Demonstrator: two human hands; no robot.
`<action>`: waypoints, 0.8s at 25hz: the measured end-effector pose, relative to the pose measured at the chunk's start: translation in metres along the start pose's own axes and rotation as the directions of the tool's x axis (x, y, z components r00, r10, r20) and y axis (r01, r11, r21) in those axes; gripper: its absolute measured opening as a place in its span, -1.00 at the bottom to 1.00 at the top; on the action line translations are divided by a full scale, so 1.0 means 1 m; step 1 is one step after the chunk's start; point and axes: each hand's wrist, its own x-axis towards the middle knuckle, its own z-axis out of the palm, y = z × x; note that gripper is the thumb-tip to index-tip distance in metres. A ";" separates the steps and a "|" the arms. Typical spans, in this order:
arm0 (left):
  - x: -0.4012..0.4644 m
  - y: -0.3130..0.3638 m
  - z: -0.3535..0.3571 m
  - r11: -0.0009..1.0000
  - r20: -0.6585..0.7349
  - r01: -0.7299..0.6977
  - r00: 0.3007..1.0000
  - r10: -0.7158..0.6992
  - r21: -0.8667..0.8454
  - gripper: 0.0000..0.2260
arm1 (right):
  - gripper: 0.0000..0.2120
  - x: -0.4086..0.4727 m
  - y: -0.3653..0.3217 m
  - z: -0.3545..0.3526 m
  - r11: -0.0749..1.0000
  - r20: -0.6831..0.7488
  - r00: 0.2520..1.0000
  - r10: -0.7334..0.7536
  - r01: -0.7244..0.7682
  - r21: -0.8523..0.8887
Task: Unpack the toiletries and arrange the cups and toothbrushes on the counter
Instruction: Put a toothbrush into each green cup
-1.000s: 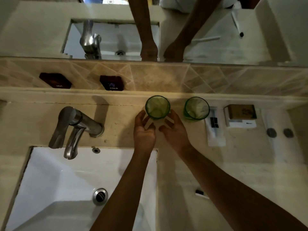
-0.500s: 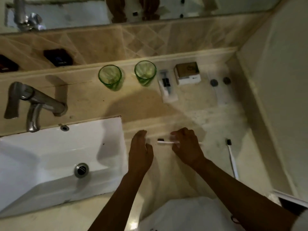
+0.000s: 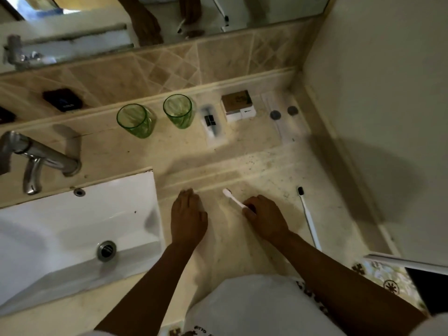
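Near front edge of worktop (image 3: 254, 163): white toothbrush (image 3: 234, 198) pinched by right hand (image 3: 265, 218), head angled up-left toward two green cups (image 3: 155, 116) at back edge. Left hand (image 3: 188, 218) flat, empty, slightly nearer those cups.

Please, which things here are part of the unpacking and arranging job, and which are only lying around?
Part of the job:
left cup
right cup
white toothbrush, held by the right hand
black-headed toothbrush
wrapped packet
small box

Only lying around:
tap
sink
two round caps
left hand, flat on the counter
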 end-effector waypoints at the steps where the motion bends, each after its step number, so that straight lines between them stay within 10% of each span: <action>1: 0.006 0.001 -0.002 0.999 -0.007 0.017 1.000 -0.017 0.035 -0.59 | -0.83 0.002 0.000 -0.004 1.000 -0.012 1.000 -0.015 0.015 0.020; 10: 0.109 -0.014 -0.022 0.989 -0.143 0.146 0.980 -0.141 0.020 -0.37 | -0.84 0.072 -0.061 -0.046 0.925 -0.128 0.990 0.054 -0.002 0.379; 20: 0.148 -0.043 -0.016 0.985 -0.285 0.154 0.950 -0.126 0.077 -0.39 | -0.86 0.195 -0.129 -0.086 0.735 -0.336 0.928 -0.162 0.340 0.587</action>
